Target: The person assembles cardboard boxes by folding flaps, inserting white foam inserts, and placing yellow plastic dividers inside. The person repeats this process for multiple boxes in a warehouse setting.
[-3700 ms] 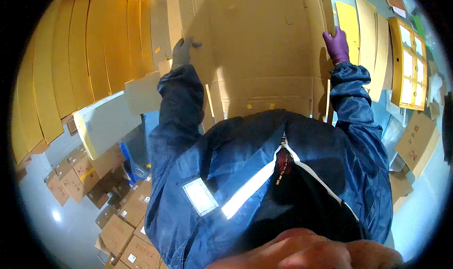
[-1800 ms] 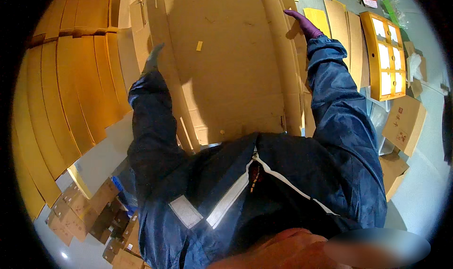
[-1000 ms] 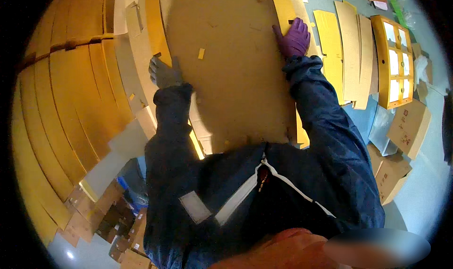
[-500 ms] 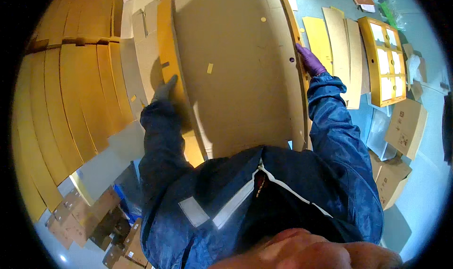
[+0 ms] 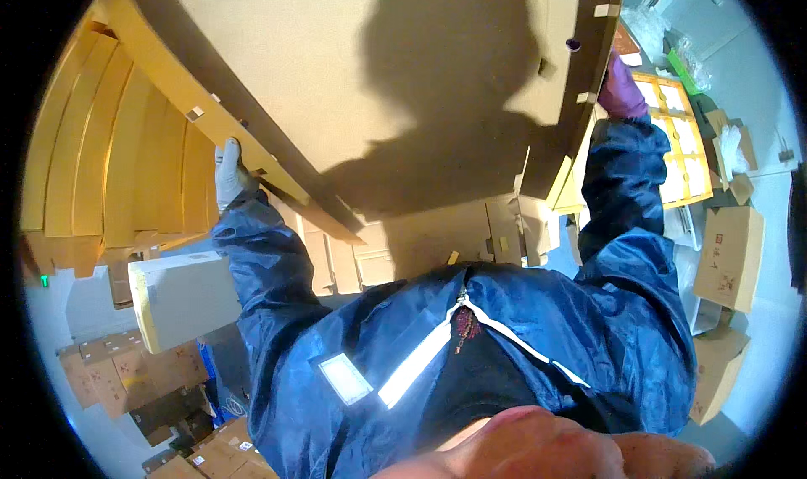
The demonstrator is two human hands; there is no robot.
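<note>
A large shallow cardboard tray (image 5: 286,34) with low side walls is raised in front of me, and the shadow of my head and shoulders falls on its bottom. My left hand (image 5: 229,172), in a grey glove, is closed on the tray's left wall near its near end. On the far right, my right hand (image 5: 622,91), in a purple glove, grips the right wall from outside; the wall partly hides its fingers. Small slots and pale tabs mark both walls. Below the tray's near edge lie cardboard pieces (image 5: 437,235), partly covered by it.
Upright stacked cardboard sheets (image 5: 118,151) stand at the left. A pale, thick slab-like box (image 5: 189,298) sits beside my left forearm. On the right are a yellow frame with white panels (image 5: 685,147) and a brown carton (image 5: 730,256). More cartons (image 5: 126,370) lie lower left.
The cardboard tray has come up closer to me and tilted, baring cardboard beneath its near edge. My hands have moved farther apart along with its walls.
</note>
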